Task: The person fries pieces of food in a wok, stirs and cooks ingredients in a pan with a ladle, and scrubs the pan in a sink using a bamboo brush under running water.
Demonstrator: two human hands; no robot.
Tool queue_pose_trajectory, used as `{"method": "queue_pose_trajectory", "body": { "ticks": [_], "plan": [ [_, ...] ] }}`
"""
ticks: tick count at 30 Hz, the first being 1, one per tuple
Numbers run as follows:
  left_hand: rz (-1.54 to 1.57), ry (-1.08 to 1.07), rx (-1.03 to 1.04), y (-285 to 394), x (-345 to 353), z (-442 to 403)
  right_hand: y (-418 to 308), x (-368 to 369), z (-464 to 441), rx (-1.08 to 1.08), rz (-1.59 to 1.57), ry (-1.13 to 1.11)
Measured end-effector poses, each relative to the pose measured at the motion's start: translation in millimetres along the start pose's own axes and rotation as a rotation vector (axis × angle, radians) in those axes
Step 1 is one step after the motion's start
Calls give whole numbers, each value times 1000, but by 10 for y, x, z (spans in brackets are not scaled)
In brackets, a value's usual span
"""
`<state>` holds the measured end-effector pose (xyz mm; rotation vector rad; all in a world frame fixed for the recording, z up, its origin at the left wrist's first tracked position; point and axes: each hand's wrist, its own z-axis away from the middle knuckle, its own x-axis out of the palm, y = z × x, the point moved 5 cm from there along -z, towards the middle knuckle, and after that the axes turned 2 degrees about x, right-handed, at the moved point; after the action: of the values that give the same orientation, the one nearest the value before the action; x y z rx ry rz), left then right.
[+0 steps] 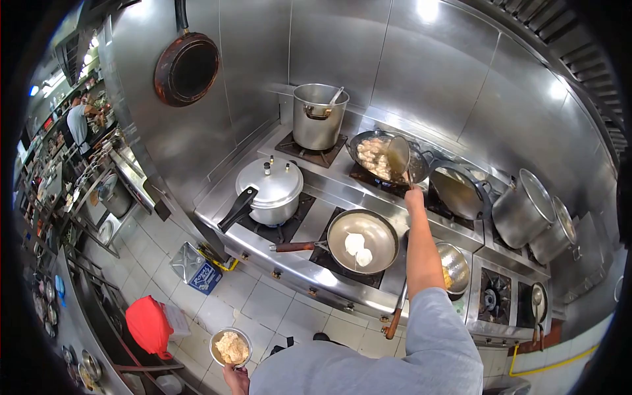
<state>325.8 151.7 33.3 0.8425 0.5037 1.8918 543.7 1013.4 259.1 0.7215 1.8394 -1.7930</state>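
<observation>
Nearest, at seven o'clock in the head view, the left hand (237,379) is gripping a metal bowl (213,342) containing a pale clumped mixture (232,345); its fingers are clamping the near side, those underneath lying out of sight. At five o'clock, toward the front of the stove (332,178), a frying pan (378,230) is holding white food (355,245), its wooden handle (295,247) pointing toward nine. At four o'clock, a second bowl (457,260) is sitting beside the right forearm (423,263), partly hidden. At nine o'clock, a lidded pressure cooker (270,178) is resting over a front burner.

Farther in, at three o'clock, the right hand (413,197) is holding a round-headed utensil (398,153), its fingers wrapping together around the handle. The utensil's head is standing over the right part of a wok (417,161) at two o'clock, beside pale lumps (372,161); contact cannot be determined. At twelve o'clock, a tall pot (319,125) is standing behind. Far off, between nine and ten, a co-worker (79,125) is standing.
</observation>
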Motion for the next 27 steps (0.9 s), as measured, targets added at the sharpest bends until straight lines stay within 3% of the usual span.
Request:
{"method": "queue_pose_trajectory", "body": {
  "ticks": [4, 6, 7, 13, 20, 27],
  "plan": [
    [-45, 13, -5, -70, -68, 52, 106, 66, 29, -15, -74, 35],
    [-54, -2, -29, -109, -72, 48, -25, -77, 364, 173, -410, -165],
    [-36, -7, -31, -144, -70, 22, -36, -97, 454, 148, -540, -224],
    [-34, -44, -58, -234, 80, -2, -304, -466, 897, 189, -529, -454],
    [-10, -14, -42, -237, 406, -3, -516, -375, 890, 284, -572, -623],
    [-9, -42, -31, -201, 418, 68, -715, 99, 684, 539, -937, -791]
  ]
}}
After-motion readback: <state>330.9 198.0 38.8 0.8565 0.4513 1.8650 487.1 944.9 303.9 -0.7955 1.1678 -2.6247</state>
